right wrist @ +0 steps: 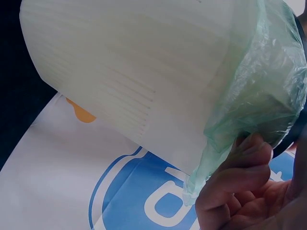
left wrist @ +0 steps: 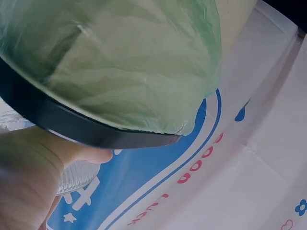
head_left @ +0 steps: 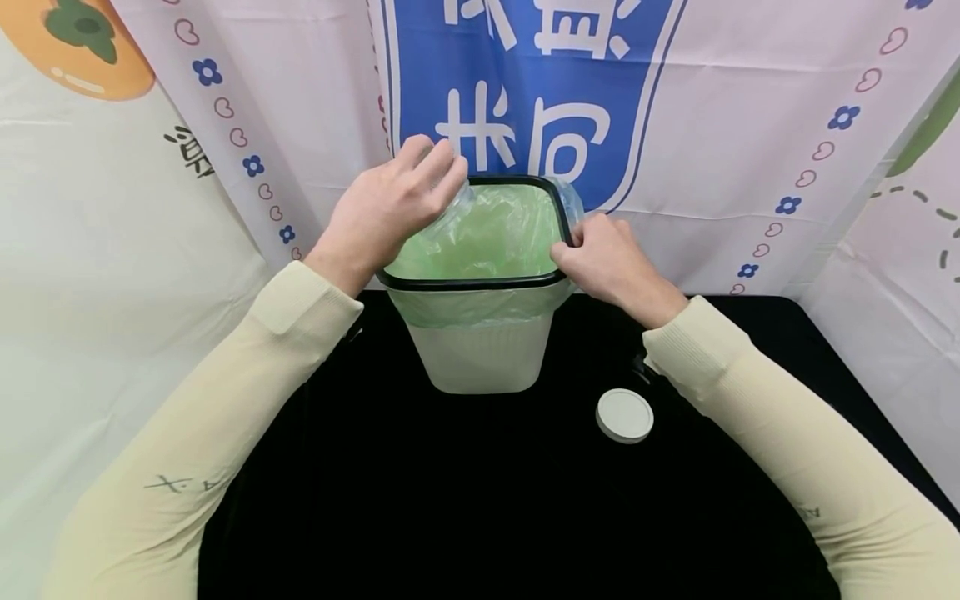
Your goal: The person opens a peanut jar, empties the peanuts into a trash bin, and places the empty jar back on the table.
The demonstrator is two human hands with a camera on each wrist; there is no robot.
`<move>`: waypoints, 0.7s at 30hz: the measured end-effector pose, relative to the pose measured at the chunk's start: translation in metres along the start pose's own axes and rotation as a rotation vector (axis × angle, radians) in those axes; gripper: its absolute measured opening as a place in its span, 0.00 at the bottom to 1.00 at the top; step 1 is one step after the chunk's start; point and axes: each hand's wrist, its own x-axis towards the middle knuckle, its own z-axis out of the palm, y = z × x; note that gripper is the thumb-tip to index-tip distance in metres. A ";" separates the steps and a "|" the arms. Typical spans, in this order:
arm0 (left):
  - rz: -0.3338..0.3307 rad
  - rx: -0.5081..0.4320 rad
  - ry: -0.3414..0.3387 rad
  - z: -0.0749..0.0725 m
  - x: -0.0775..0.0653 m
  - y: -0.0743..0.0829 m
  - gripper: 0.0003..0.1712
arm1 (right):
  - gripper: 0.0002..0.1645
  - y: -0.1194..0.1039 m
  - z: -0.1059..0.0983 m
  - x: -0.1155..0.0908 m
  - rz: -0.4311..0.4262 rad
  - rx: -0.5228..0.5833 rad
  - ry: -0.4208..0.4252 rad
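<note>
A pale trash bin stands on the black table, lined with a translucent green trash bag folded over its black rim. My left hand, above the bin's far left corner, grips a clear ribbed container; most of it is hidden by the hand and rim. At the right side of the rim, my right hand pinches the overhanging bag, fingers curled in the right wrist view. A loose fold of the bag hangs beside those fingers.
A white round lid lies on the black tabletop, right of the bin. Close behind the bin hangs a printed cloth with a blue panel. A small dark object sits by the right cuff.
</note>
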 end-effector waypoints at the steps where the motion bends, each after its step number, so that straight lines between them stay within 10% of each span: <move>1: 0.016 0.016 0.010 0.000 0.000 0.000 0.31 | 0.23 0.000 0.000 0.000 -0.001 0.001 0.000; 21: 0.240 0.199 0.118 0.001 0.007 0.007 0.23 | 0.23 0.000 0.001 0.000 -0.010 0.003 0.008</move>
